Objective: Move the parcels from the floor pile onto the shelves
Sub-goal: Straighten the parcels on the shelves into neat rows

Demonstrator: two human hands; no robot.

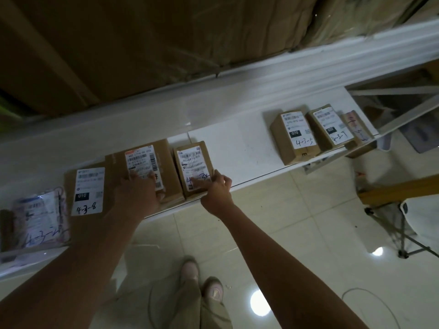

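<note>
A white shelf carries a row of labelled parcels. My left hand lies flat with spread fingers on the label of a larger brown box. My right hand holds the near right corner of a smaller brown box beside it, thumb on its label and fingers at its side. Left of these lie a flat box marked 4-3-8 and a plastic mailer. Further right stand a box marked 4-3-5, a box marked 4-3-7 and a small parcel.
Large brown cartons fill the level above the shelf. A gap of bare shelf lies between the two parcel groups. Below is a glossy tiled floor with my feet, a folding stand at right and a loose cable.
</note>
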